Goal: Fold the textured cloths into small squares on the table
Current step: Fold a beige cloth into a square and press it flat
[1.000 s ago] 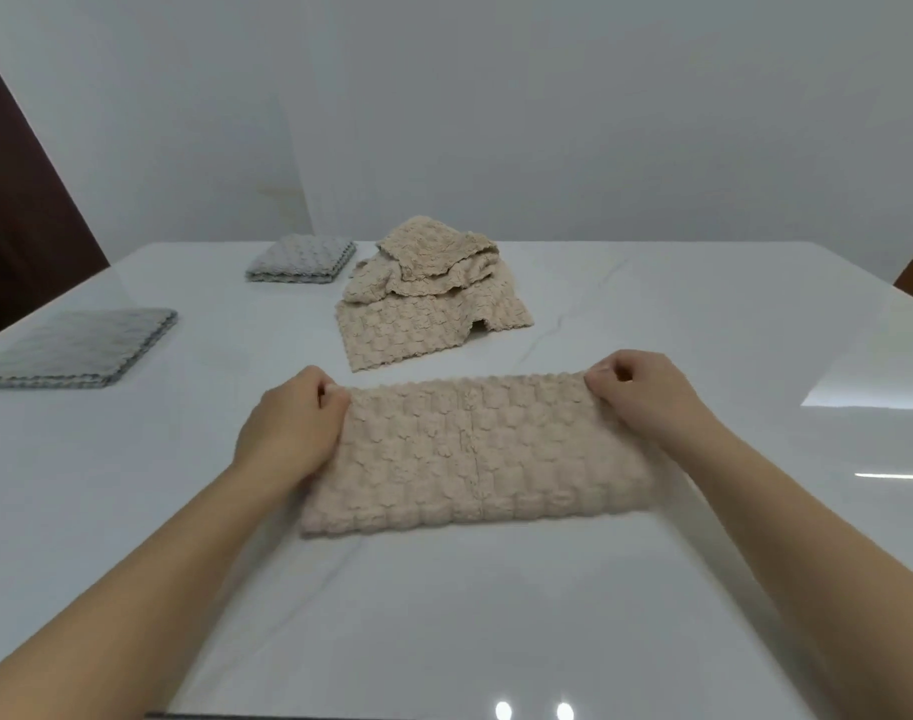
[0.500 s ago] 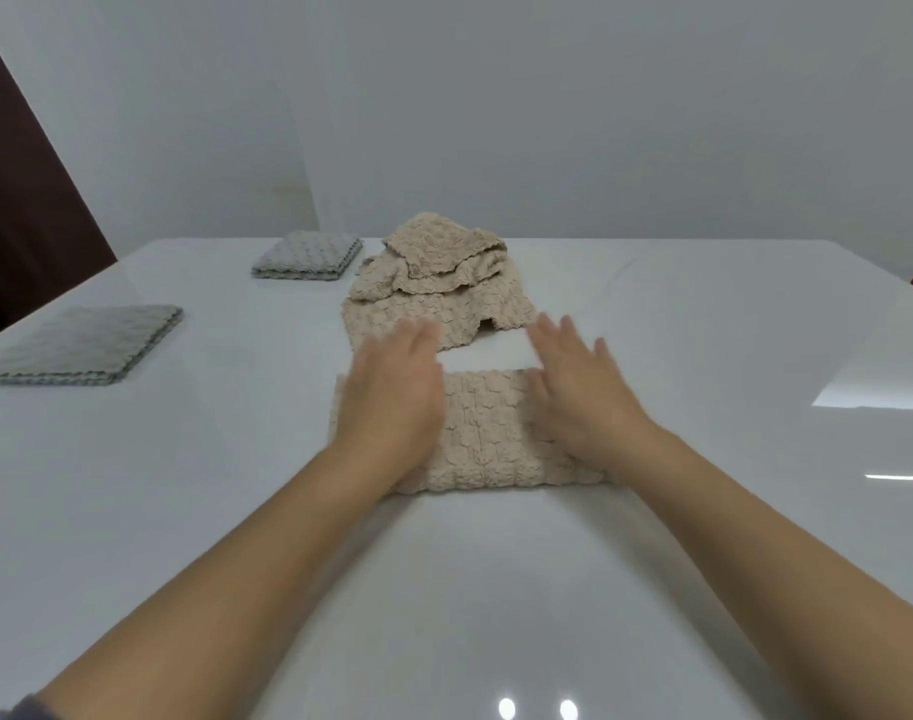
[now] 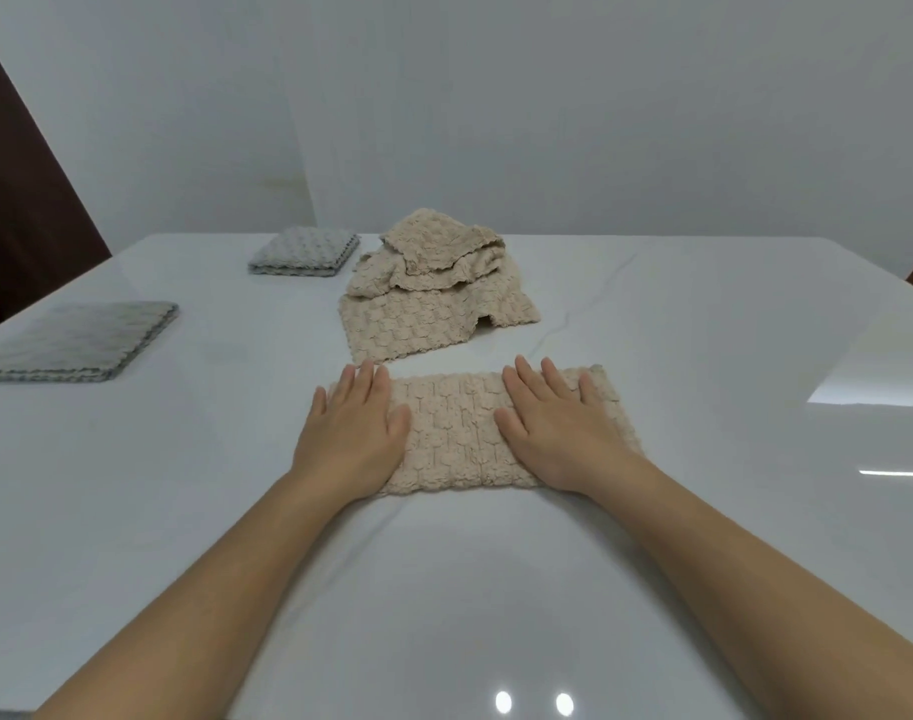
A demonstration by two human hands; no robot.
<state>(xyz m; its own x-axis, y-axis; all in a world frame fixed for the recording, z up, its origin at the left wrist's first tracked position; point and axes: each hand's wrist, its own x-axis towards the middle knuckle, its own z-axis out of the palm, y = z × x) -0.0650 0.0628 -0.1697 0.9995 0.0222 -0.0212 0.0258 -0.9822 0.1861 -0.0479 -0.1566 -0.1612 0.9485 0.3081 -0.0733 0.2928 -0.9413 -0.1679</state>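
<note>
Pressing down on folded beige cloth (image 3: pixel 452 433) w/ left hand (image 3: pixel 348 439) & right hand (image 3: pixel 563 439), both flat, fingers spread; lying just near of unfolded beige pile (image 3: pixel 433 293)

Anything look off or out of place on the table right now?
Nothing spilled or damaged. Only the beige pile behind the folded cloth is rumpled; the near grey stack and far grey stack lie neat.
</note>
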